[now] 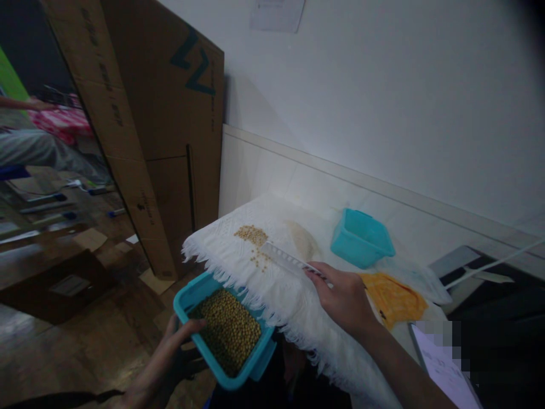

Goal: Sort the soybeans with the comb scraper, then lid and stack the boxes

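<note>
My left hand (181,346) grips the near left rim of a blue plastic container (232,382), thumb over the edge. Soybeans (230,326) fill its bottom. The container is tilted below the fringed edge of a white cloth (289,295). In my right hand (340,289) is a long, flat, pale strip (285,258) with a row of slots or marks, like a ruler. Its far end touches the cloth beside a small pile of soybeans (252,233). Several loose beans lie nearer the fringe. A pale heap (303,241), too blurred to name, lies right of the pile.
Another blue container (361,238) stands by the wall, near an orange cloth (395,295) and a clear plastic bag (415,278). A tall cardboard box (170,125) stands left of the table. Farther left, a person's arm (25,104) and leg show. A white sheet (443,363) lies lower right.
</note>
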`<state>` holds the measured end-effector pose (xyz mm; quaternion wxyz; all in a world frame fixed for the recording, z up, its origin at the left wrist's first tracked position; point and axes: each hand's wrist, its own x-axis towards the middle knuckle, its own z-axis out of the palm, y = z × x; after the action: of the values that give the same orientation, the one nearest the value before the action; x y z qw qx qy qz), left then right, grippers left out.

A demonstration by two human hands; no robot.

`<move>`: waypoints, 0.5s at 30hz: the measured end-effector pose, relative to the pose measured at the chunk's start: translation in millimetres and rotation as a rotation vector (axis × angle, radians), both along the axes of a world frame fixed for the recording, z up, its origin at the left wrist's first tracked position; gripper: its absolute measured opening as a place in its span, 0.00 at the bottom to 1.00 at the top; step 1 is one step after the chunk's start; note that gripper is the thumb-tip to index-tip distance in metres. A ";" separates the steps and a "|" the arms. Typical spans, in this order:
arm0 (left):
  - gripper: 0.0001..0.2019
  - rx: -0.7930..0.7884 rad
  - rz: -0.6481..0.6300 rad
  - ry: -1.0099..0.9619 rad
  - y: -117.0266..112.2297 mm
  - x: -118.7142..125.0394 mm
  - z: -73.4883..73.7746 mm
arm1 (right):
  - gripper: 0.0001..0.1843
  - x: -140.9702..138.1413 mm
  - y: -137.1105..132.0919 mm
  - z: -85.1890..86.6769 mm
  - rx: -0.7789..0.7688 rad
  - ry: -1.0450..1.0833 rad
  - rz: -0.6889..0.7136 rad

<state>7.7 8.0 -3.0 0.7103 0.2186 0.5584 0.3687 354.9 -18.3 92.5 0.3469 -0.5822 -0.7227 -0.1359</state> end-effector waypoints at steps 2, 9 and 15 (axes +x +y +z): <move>0.54 -0.008 0.010 -0.005 -0.8 0.8 1.2 | 0.15 -2.0 -3.0 -2.5 0.016 -0.018 0.020; 0.54 -0.001 0.012 -0.014 -2.5 2.7 5.7 | 0.16 -10.2 -7.2 -7.8 0.041 0.045 0.055; 0.49 0.002 0.000 -0.015 -1.8 1.2 5.8 | 0.16 -11.6 -4.2 -4.0 0.024 -0.004 0.090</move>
<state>8.8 6.2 2.7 0.7142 0.2163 0.5528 0.3709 343.3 -22.5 88.4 0.3580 -0.5445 -0.7473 -0.1298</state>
